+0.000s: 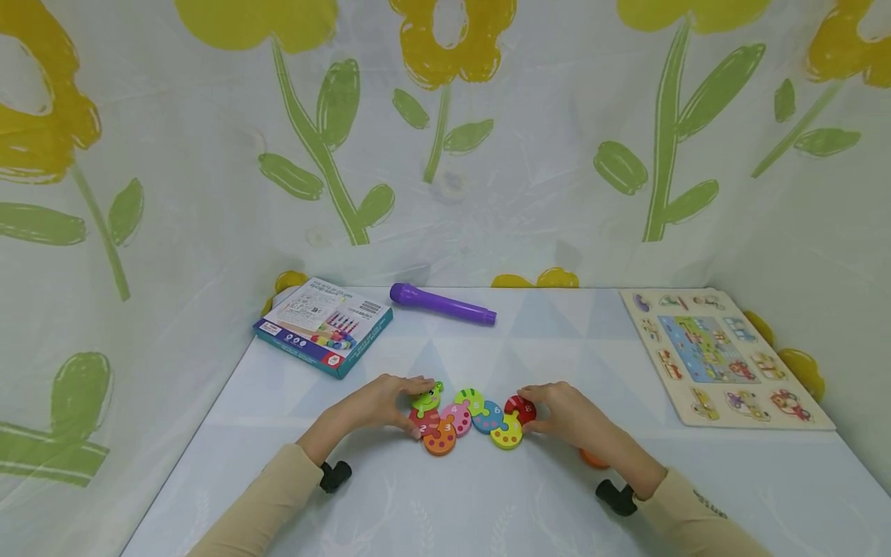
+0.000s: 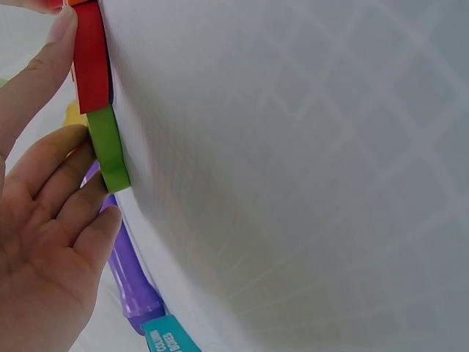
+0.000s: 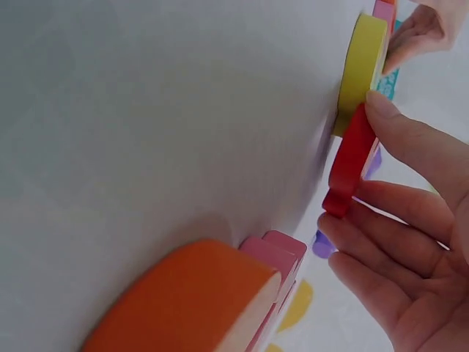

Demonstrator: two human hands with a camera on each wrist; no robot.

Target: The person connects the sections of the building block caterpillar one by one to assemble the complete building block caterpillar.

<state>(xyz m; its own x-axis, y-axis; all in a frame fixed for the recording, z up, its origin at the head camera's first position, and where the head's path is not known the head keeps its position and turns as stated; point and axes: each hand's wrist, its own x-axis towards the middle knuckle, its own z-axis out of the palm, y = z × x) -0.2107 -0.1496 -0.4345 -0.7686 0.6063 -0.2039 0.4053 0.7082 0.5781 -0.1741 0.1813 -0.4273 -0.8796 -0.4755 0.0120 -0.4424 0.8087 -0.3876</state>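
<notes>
A wooden caterpillar puzzle of joined, numbered pieces lies in a wavy row on the table. Its green head piece (image 1: 425,401) and red piece numbered 2 (image 1: 423,422) form the left end. My left hand (image 1: 383,402) holds that end, thumb at the red piece and fingers by the green head. At the right end, my right hand (image 1: 567,414) grips a dark red piece (image 3: 353,158) between thumb and fingers. This piece adjoins a yellow piece (image 1: 507,433). Orange, pink, green and blue pieces (image 1: 489,416) run between the two ends.
An orange piece (image 3: 190,297) and pink pieces (image 3: 272,257) lie near the right forearm, partly hidden in the head view. Behind are a flat box (image 1: 323,325), a purple toy microphone (image 1: 443,303) and a wooden picture board (image 1: 724,356) at right. Flower-printed fabric (image 1: 543,139) surrounds the table.
</notes>
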